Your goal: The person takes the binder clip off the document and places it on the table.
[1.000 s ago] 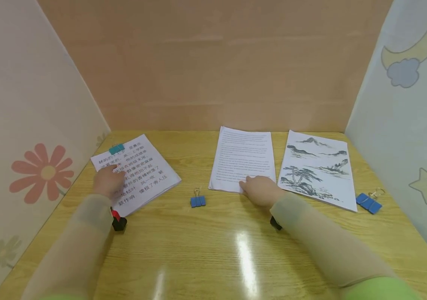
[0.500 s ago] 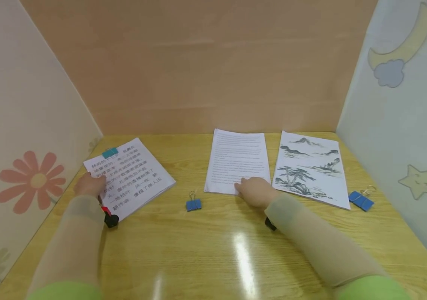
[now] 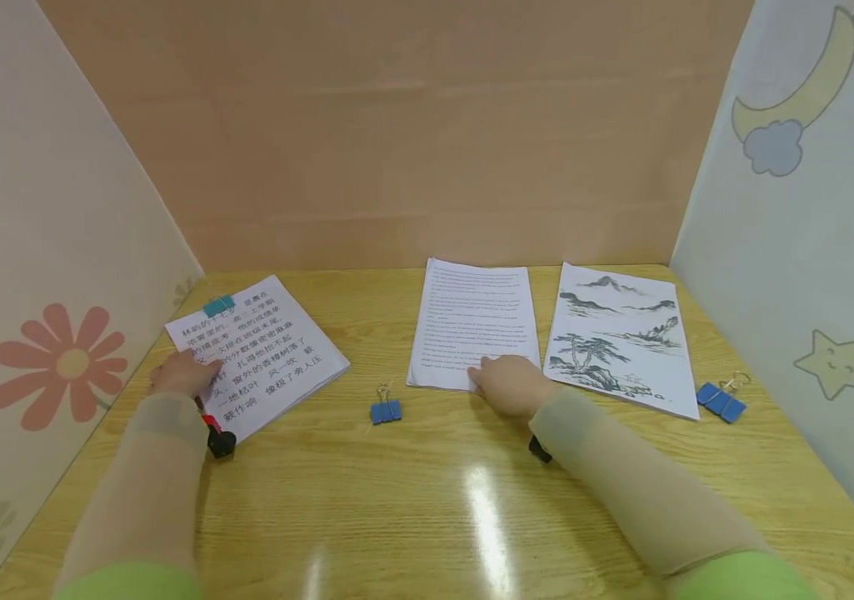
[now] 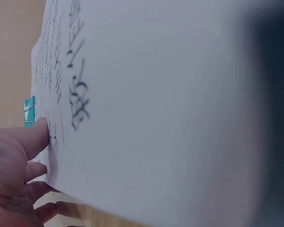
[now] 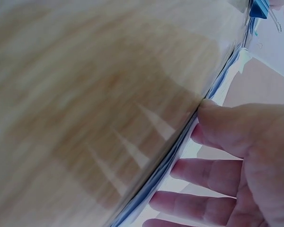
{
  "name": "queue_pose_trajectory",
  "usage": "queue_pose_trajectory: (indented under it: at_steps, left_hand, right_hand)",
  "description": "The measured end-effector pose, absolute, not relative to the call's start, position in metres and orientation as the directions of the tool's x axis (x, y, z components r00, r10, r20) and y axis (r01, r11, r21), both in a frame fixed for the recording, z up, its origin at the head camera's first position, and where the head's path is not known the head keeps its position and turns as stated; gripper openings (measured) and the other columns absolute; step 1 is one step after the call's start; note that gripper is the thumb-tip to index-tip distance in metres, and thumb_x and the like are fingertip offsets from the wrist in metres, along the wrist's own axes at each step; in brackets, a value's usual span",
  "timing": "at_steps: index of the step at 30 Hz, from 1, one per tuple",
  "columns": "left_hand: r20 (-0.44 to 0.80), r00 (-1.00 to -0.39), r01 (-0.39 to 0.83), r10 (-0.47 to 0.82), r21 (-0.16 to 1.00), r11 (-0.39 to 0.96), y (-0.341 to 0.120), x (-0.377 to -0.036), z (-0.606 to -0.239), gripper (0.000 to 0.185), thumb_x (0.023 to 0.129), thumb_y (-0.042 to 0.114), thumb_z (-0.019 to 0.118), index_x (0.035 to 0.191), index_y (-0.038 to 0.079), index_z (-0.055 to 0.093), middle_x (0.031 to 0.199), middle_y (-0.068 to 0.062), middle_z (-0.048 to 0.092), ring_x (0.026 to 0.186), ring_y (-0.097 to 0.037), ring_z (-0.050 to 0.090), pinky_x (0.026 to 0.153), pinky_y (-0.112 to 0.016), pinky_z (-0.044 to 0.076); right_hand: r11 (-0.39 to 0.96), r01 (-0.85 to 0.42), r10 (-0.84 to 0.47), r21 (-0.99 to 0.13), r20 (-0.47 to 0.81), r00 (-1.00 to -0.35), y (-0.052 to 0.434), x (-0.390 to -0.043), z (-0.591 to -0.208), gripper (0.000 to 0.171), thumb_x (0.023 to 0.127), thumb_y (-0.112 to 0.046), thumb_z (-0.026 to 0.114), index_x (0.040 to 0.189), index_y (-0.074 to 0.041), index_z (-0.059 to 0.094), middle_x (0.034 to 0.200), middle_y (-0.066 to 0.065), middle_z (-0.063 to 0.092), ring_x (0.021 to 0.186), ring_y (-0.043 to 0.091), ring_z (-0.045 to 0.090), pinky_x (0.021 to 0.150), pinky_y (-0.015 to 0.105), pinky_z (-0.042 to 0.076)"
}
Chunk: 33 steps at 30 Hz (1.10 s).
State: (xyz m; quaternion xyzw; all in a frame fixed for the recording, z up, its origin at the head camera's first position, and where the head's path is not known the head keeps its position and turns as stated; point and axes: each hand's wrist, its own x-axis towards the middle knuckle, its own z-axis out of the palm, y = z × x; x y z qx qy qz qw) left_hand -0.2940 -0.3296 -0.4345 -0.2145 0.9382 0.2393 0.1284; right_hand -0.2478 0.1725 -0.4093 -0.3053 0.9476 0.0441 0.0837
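Note:
At the left, my left hand (image 3: pixel 183 373) is at the left edge of a stack of printed paper (image 3: pixel 277 350) with large characters. Its thumb (image 4: pixel 38 137) lies over the page and the other fingers are at the edge, pinching the stack. A teal binder clip (image 3: pixel 219 305) sits on that stack's upper left corner. My right hand (image 3: pixel 511 385) touches the near edge of the middle stack of finely printed paper (image 3: pixel 475 317). In the right wrist view its thumb meets the edge and its fairly straight fingers (image 5: pixel 203 172) reach to the paper.
A blue binder clip (image 3: pixel 386 412) stands on the wooden table (image 3: pixel 367 517) between the two printed stacks. To the right lies a stack topped by an ink landscape (image 3: pixel 621 333), with another blue binder clip (image 3: pixel 721 402) beside it. Walls close in the back and both sides.
My left hand has drawn back from over the left stack to its left edge, and its thumb now lies on the page. The right hand stays at the middle stack. The head view shifted slightly.

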Motion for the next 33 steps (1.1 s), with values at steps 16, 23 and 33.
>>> queue_pose_trajectory:
  at_steps: [16,23,33]
  left_hand:
    - [-0.352,-0.876,-0.457,-0.328,0.395,0.797,-0.318,-0.289,-0.423,0.082,0.095,0.044,0.054,0.151,-0.002,0.014,0.143,-0.035,0.023,0.115,-0.053,0.028,0.093,-0.064,0.031]
    - [-0.345,-0.898,-0.393,-0.275,0.341,0.854,-0.316,-0.291,-0.43,0.082,0.095,0.049,0.051,0.15,-0.001,0.018,0.144,-0.036,0.021,0.121,-0.057,0.021,0.094,-0.07,0.023]
    - [-0.348,-0.927,-0.241,-0.142,0.259,0.935,-0.306,-0.28,-0.433,0.081,0.095,0.054,0.046,0.15,0.0,0.021,0.152,-0.031,0.012,0.129,-0.061,0.006,0.093,-0.076,0.018]
  right_hand:
    - [0.811,-0.585,-0.572,0.025,-0.179,-0.8,0.173,-0.247,-0.409,0.036,0.101,-0.023,0.051,0.132,-0.004,0.057,0.129,0.025,0.056,0.11,0.041,0.06,0.09,0.049,0.049]
    - [0.802,-0.596,-0.581,0.035,-0.184,-0.793,0.173,-0.248,-0.409,0.037,0.101,-0.023,0.051,0.132,-0.004,0.056,0.129,0.025,0.056,0.109,0.04,0.06,0.089,0.049,0.05]
    - [0.811,-0.585,-0.569,0.027,-0.196,-0.798,0.175,-0.252,-0.411,0.04,0.101,-0.025,0.05,0.136,-0.005,0.054,0.132,0.024,0.054,0.115,0.04,0.057,0.092,0.049,0.048]
